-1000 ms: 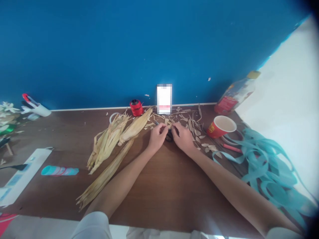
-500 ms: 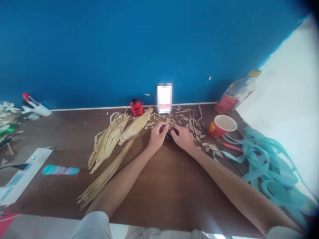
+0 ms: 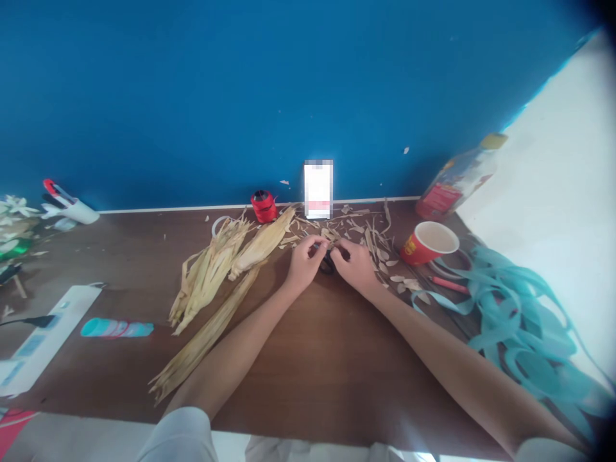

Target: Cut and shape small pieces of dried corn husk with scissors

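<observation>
Nearest, the left forearm (image 3: 240, 346) ran just beside a long husk strip (image 3: 212, 330) on the desk (image 3: 308, 385); an outward swing of the elbow could drag or crack it, since it looked dry. The right forearm (image 3: 433, 333) lay alongside tangled teal ribbon (image 3: 546, 330), whose loose loops could catch on a sleeve.

Further in, the left hand (image 3: 305, 263) and right hand (image 3: 357, 264) were near each other, fingertips drawn in as if pinching; whatever lay between them was too small to make out, so I could not tell whether either held anything. A piece that slight could slip or tear if both pulled unevenly. A black loop (image 3: 329, 269), perhaps a scissor handle, sat between the hands, where a wrist might knock it.

Left of them lay a husk bundle (image 3: 209, 276), open to fraying if brushed. Right stood a paper cup (image 3: 423, 250), near enough to tip under a wide reach; its contents were unclear.

Just beyond the fingers, husk scraps (image 3: 370, 240) were strewn about, and a dropped piece could be lost among them. Behind these, a bright upright screen (image 3: 318, 187) could topple if bumped.
</observation>
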Demonstrator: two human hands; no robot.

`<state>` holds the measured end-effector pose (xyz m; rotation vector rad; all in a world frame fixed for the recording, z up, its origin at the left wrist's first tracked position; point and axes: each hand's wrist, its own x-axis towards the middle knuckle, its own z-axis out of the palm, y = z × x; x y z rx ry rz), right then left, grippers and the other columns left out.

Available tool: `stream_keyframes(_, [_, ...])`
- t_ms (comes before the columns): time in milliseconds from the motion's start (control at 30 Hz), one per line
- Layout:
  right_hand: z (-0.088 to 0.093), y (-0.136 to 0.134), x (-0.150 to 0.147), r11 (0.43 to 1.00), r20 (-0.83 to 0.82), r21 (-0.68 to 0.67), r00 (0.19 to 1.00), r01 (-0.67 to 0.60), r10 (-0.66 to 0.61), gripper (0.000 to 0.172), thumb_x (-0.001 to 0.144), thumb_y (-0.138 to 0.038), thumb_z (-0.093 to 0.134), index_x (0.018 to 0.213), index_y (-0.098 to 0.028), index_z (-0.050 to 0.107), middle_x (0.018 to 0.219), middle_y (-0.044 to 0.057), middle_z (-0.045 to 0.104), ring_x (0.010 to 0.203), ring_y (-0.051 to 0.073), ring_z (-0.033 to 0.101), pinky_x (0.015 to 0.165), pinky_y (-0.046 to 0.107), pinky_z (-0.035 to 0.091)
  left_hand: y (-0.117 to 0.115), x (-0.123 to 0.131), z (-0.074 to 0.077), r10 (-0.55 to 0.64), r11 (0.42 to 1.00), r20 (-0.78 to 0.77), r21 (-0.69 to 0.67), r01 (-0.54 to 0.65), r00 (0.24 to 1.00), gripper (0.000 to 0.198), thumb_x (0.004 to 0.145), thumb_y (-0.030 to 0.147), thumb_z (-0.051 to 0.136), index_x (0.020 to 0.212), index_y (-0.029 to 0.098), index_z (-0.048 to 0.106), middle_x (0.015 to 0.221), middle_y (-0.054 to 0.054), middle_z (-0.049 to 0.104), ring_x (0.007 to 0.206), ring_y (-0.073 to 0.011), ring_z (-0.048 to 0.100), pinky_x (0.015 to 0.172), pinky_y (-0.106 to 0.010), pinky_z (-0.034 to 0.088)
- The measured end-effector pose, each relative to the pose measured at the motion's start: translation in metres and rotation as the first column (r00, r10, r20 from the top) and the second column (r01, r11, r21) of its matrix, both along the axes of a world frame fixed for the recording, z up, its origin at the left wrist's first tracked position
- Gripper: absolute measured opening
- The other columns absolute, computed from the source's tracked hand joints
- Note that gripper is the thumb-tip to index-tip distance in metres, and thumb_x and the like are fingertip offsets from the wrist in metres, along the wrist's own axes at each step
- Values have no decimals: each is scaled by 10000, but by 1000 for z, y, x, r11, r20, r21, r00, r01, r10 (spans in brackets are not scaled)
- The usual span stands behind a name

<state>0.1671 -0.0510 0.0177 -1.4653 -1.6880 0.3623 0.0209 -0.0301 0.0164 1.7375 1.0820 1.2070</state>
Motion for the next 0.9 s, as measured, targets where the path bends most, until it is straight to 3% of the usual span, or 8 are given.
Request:
stream_keyframes(300, [2,0,1,996,-26,-14,996,-88,88,214,834,-233,451,742,-198,641,688,7,651,626,152,567,633,252,396,1,1,-1,-6,1000,-6,6,6,1000,211,887,341,526,913,165,641,902,-53,653,803,-143,596,716,-250,472])
stream_keyframes(567, [4,-2,0,999,26,14,999,-42,41,244,814,-233,456,586,-191,532,544,-14,529,536,131,480,572,251,332,1,1,-2,-56,998,-37,24,57,998,202,885,323,527,915,168,653,917,-55,661,810,-147,600,716,-253,469])
stream_keyframes(900, [5,0,1,996,-24,-40,997,-79,78,236,829,-248,440,598,-202,462,548,-29,474,541,128,430,555,247,308,1,1,-1,-45,998,-16,-46,44,999,213,868,358,543,867,165,635,864,-44,663,783,-149,600,708,-250,474])
